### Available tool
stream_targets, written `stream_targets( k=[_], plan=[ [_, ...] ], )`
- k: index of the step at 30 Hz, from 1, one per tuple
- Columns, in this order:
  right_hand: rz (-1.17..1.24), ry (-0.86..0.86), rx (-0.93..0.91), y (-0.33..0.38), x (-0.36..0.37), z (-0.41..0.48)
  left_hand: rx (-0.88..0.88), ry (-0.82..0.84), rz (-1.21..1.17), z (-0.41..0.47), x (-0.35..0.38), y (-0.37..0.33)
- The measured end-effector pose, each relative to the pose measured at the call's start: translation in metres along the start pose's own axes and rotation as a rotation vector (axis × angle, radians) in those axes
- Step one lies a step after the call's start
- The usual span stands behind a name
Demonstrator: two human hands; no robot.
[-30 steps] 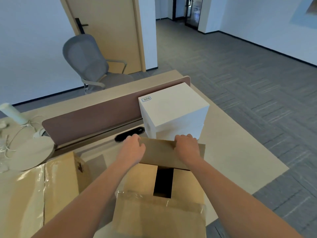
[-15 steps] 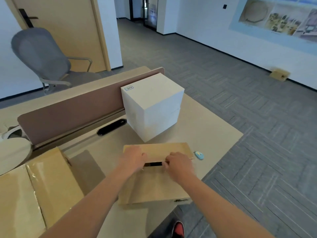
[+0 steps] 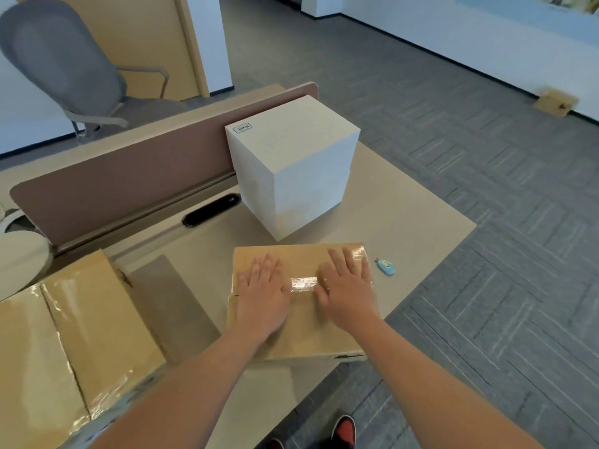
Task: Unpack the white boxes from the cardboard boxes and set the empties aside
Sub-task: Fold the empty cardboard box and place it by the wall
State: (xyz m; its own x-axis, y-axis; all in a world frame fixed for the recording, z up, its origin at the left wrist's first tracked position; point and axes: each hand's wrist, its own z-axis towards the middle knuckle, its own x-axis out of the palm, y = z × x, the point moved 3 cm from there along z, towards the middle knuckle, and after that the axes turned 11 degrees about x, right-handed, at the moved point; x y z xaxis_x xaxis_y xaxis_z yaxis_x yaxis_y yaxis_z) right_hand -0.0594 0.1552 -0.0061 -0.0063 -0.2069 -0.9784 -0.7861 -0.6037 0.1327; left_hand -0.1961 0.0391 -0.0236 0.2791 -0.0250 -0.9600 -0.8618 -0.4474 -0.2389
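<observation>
A cardboard box (image 3: pixel 301 338) lies near the desk's front edge with its flaps folded down. My left hand (image 3: pixel 261 294) and my right hand (image 3: pixel 348 291) press flat on its top, fingers straight, on either side of a shiny tape strip. Behind it two white boxes (image 3: pixel 291 163) stand stacked against the brown divider; the top one carries a small label. A larger taped cardboard box (image 3: pixel 64 345) sits at the left.
A small blue box cutter (image 3: pixel 385 266) lies on the desk (image 3: pixel 405 222) right of the box. A black cable slot (image 3: pixel 212 210) sits by the brown divider (image 3: pixel 129 176). A grey chair (image 3: pixel 71 72) stands beyond. Carpet floor drops off to the right.
The upright flaps were pushed down and the dark gap closed. My hands went from gripping the far flap to lying flat on the box top. The view turned right.
</observation>
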Motion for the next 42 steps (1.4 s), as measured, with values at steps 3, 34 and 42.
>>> stream_targets(
  k=[3, 34, 42],
  plan=[
    [0.032, 0.079, -0.028, 0.005, 0.016, 0.003, 0.006, -0.011, 0.033, 0.000, 0.010, 0.003],
    [0.256, 0.232, 0.042, -0.010, 0.004, 0.007, -0.148, -0.051, -0.201, -0.012, -0.024, 0.021],
    [0.424, 0.290, 0.498, -0.036, -0.009, -0.018, -0.327, 0.028, -0.679, -0.045, -0.020, 0.048]
  ],
)
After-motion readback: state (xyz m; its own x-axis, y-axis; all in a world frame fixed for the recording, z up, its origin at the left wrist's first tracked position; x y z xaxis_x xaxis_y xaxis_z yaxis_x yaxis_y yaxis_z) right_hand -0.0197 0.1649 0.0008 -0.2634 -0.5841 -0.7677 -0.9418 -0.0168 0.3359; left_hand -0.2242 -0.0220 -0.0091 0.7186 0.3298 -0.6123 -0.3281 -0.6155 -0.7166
